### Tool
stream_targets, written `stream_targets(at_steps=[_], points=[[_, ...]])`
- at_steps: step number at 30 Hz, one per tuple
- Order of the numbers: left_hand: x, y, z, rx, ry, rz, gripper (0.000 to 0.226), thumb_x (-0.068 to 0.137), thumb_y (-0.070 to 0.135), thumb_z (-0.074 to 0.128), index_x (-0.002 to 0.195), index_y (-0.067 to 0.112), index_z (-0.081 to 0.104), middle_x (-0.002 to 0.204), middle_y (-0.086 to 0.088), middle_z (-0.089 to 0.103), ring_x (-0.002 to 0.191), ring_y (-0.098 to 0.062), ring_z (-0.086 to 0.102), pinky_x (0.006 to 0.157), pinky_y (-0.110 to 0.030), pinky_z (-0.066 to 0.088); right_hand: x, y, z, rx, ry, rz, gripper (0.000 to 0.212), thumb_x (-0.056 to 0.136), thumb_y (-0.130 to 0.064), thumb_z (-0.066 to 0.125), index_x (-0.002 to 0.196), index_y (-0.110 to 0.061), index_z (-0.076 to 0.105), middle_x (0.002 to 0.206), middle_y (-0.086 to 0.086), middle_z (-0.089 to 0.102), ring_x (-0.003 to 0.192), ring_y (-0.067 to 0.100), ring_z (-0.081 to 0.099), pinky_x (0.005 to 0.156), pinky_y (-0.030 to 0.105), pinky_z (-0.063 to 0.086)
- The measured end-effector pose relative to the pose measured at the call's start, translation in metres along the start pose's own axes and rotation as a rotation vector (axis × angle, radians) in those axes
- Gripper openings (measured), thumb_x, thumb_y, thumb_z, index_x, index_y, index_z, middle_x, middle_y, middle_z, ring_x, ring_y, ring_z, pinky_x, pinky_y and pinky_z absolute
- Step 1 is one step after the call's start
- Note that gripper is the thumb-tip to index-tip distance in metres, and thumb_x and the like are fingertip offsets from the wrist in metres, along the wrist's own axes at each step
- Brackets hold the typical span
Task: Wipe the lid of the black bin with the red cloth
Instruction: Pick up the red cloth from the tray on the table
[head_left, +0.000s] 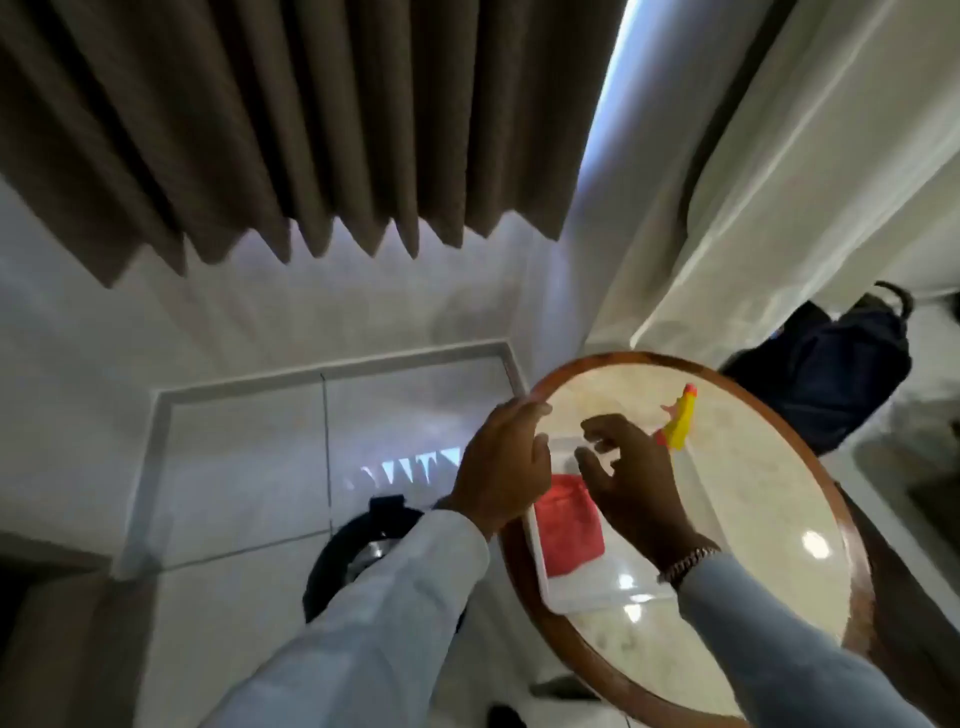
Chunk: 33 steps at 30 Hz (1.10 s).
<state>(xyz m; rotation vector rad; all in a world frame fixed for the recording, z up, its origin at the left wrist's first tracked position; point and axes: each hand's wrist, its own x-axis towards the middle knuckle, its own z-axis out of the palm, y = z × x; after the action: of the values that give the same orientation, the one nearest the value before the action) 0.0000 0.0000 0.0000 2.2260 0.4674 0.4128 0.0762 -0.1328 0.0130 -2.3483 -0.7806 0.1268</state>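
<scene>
The red cloth (569, 530) lies in a clear shallow tray (540, 571) on a round table (779, 509). My left hand (501, 467) hovers over the tray's far left corner, fingers loosely curled, holding nothing that I can see. My right hand (631, 478) is over the tray just right of the cloth, fingers spread and empty. The black bin (337, 556) stands on the floor left of the table, largely hidden behind my left sleeve; a shiny part of its lid shows.
A yellow and red spray bottle (680, 423) lies on the table beyond my right hand. A dark bag (841, 374) sits on the floor behind the table. Brown curtains (260, 130) and a white curtain hang ahead. Tiled floor spreads left.
</scene>
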Motion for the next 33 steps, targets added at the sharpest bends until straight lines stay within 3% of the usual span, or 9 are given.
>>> stream_targets(at_steps=[5, 9, 12, 16, 21, 23, 25, 28, 33], points=[[0.000, -0.053, 0.099, 0.185, -0.171, -0.124, 0.040, 0.085, 0.006, 0.055, 0.125, 0.009, 0.056, 0.132, -0.013, 0.060, 0.134, -0.036, 0.042, 0.116, -0.048, 0.023, -0.021, 0.093, 0.062, -0.010, -0.068, 0.249, 0.025, 0.081, -0.010, 0.072, 0.104, -0.014, 0.063, 0.100, 0.005, 0.070, 0.086, 0.025, 0.065, 0.073, 0.033, 0.051], [0.014, -0.077, 0.140, 0.624, -0.417, 0.014, 0.053, 0.083, 0.021, 0.057, 0.133, 0.005, 0.050, 0.139, -0.017, 0.054, 0.145, -0.038, 0.024, 0.119, -0.058, 0.003, -0.013, 0.131, 0.096, -0.074, -0.197, 0.440, 0.055, 0.080, -0.024, 0.074, 0.128, -0.008, 0.052, 0.127, 0.015, 0.061, 0.113, 0.032, 0.059, 0.099, 0.045, 0.050], [0.021, -0.090, 0.156, 0.712, -0.449, 0.094, 0.046, 0.079, 0.029, 0.062, 0.122, 0.010, 0.060, 0.128, -0.016, 0.063, 0.142, -0.039, 0.030, 0.115, -0.060, -0.002, -0.009, 0.146, 0.114, -0.039, -0.197, 0.516, 0.062, 0.076, -0.032, 0.078, 0.128, -0.008, 0.052, 0.123, 0.016, 0.066, 0.113, 0.033, 0.061, 0.096, 0.039, 0.048], [0.025, -0.102, 0.165, 0.627, -0.333, 0.109, 0.037, 0.076, 0.031, 0.071, 0.107, 0.015, 0.061, 0.105, -0.011, 0.069, 0.109, -0.032, 0.060, 0.109, -0.054, 0.029, -0.007, 0.157, 0.123, 0.050, -0.111, 0.558, 0.057, 0.072, -0.033, 0.081, 0.121, -0.012, 0.060, 0.107, 0.010, 0.073, 0.098, 0.028, 0.067, 0.081, 0.027, 0.044], [0.019, -0.093, 0.162, 0.419, -0.198, 0.084, 0.029, 0.078, 0.021, 0.070, 0.105, 0.016, 0.062, 0.098, -0.005, 0.072, 0.102, -0.028, 0.065, 0.118, -0.051, 0.009, -0.001, 0.151, 0.105, 0.132, -0.124, 0.560, 0.046, 0.074, -0.026, 0.080, 0.117, -0.017, 0.066, 0.099, 0.011, 0.075, 0.095, 0.029, 0.068, 0.096, 0.044, 0.052], [0.016, -0.086, 0.153, 0.179, -0.155, 0.032, 0.032, 0.079, 0.016, 0.071, 0.110, 0.014, 0.063, 0.105, -0.008, 0.069, 0.105, -0.029, 0.062, 0.113, -0.050, 0.031, 0.001, 0.141, 0.089, 0.189, -0.121, 0.515, 0.031, 0.075, -0.021, 0.077, 0.106, -0.020, 0.072, 0.094, 0.011, 0.075, 0.092, 0.030, 0.068, 0.093, 0.053, 0.054], [0.012, -0.077, 0.138, -0.055, -0.080, -0.018, 0.031, 0.081, 0.012, 0.070, 0.112, 0.013, 0.064, 0.108, -0.010, 0.067, 0.102, -0.027, 0.062, 0.095, -0.046, 0.051, 0.002, 0.126, 0.073, 0.260, -0.097, 0.461, 0.017, 0.078, -0.019, 0.073, 0.093, -0.026, 0.073, 0.088, 0.009, 0.074, 0.089, 0.031, 0.069, 0.090, 0.054, 0.055], [0.001, -0.067, 0.110, -0.218, 0.107, -0.055, 0.028, 0.084, 0.013, 0.069, 0.112, 0.010, 0.064, 0.107, -0.009, 0.068, 0.101, -0.023, 0.064, 0.088, -0.041, 0.057, 0.005, 0.089, 0.059, 0.340, -0.080, 0.351, 0.011, 0.085, -0.023, 0.065, 0.079, -0.032, 0.068, 0.083, 0.000, 0.072, 0.086, 0.024, 0.068, 0.082, 0.045, 0.056], [-0.024, -0.077, 0.060, -0.358, 0.234, -0.156, 0.024, 0.086, 0.009, 0.068, 0.110, 0.008, 0.066, 0.102, -0.004, 0.068, 0.090, -0.008, 0.060, 0.078, -0.007, 0.048, 0.004, 0.030, 0.072, 0.459, -0.215, 0.198, 0.022, 0.091, -0.012, 0.054, 0.081, -0.030, 0.061, 0.086, -0.003, 0.065, 0.082, 0.015, 0.061, 0.068, 0.033, 0.048]])
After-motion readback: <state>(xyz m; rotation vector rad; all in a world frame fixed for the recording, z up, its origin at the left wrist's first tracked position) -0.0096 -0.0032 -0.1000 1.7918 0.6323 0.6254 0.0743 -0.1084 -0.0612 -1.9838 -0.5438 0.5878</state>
